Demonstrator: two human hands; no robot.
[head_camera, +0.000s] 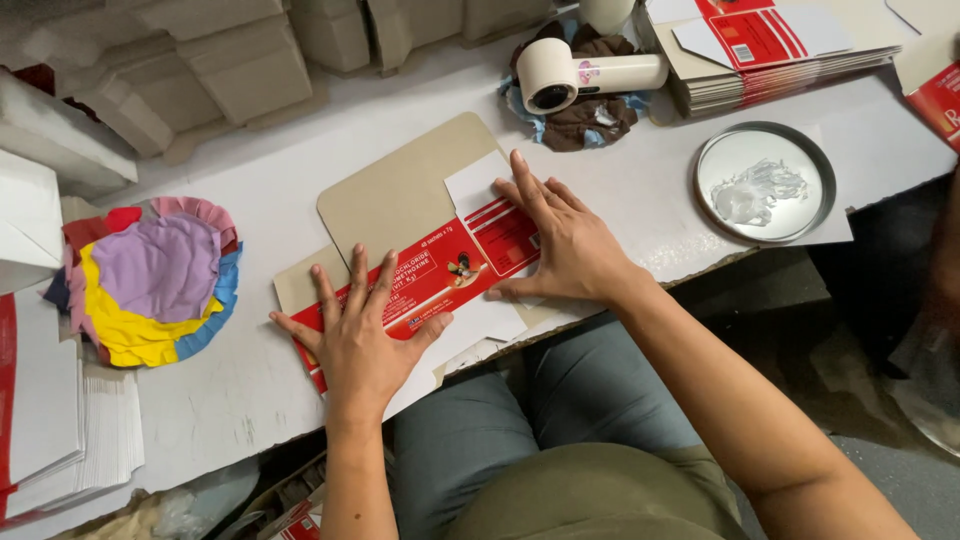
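White table (300, 170), worn near edge; grey floor below on the right. Far left: grey folded cartons (220, 55). Far right: stack of flat cartons (770, 60). Round metal tin (765, 182) w/ clear glue lump inside, right of me. Rag pile (155, 280) at left. My left hand (358, 335) & right hand (560, 240) lie flat, fingers spread, gripping nothing, pressing the red flat carton (450, 270) at the near edge, centre.

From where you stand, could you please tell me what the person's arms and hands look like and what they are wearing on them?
Both arms are bare to the elbow, with no sleeves in view. The left hand and right hand wear no gloves, rings, watch or bracelet that I can see. The nails look short and unpainted. Grey trousers show below.
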